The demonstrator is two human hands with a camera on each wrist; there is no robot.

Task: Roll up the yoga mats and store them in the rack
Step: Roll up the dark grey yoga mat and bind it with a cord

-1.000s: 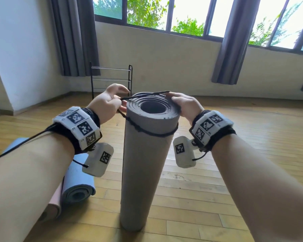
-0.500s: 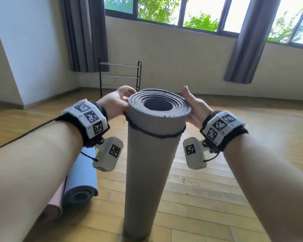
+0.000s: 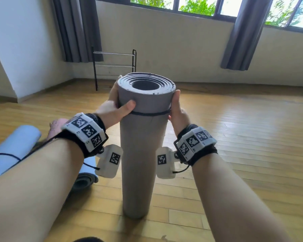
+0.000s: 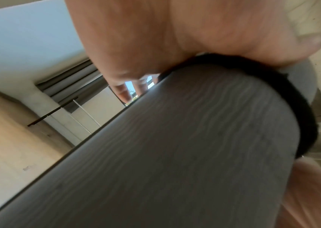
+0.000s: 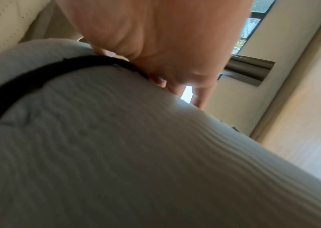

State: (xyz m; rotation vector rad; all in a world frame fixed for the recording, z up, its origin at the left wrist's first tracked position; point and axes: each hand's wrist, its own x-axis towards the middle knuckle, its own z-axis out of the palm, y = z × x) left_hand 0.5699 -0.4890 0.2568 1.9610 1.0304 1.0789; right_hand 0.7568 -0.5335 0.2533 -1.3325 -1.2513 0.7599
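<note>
Wooden floor, upright grey mat, strap; both hands clasp its top, left hand, right hand

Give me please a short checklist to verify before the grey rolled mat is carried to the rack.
1. Black strap goes round the grey mat near its top: ok on the near side; far side hidden.
2. Roll tight, layers even at the top end: ok.
3. Left hand grips the mat, thumb across the front: ok.
4. Right hand on the mat's other side: ok; how far its fingers curl, cannot tell.
5. Rack by the far wall has free shelves: ok.
6. Floor between mat and rack is free of things: ok; the blue mat lies off to the left.
</note>
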